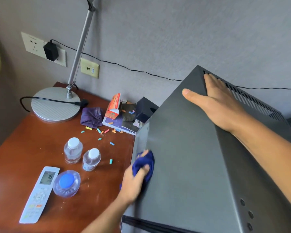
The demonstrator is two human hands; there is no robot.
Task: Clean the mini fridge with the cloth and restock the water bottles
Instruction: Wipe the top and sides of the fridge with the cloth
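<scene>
The mini fridge [200,157] is sitting at the right end of the counter [32,145], close to the wall, and you are looking down on its dark top and side. Your left hand [134,180] is bunching the blue cloth [145,163] in a tight grip and pressing it on the fridge's left side, near the front edge. Your right hand [215,101] is lying flat and open on the top, fingers spread toward the vent slots at the back — it is holding nothing, just steadying the box.

So you are in the cleaning part, and it looks only partly done. You are wiping the outside; the inside is not showing, so I cannot tell if it is clean.

The restocking is not started, I think. Two small water bottles [73,149] with white caps are standing on the counter, touching or nearly so, and a blue-capped bottle [66,183] is standing just beside the white remote [39,195] — all well apart from the fridge.
</scene>
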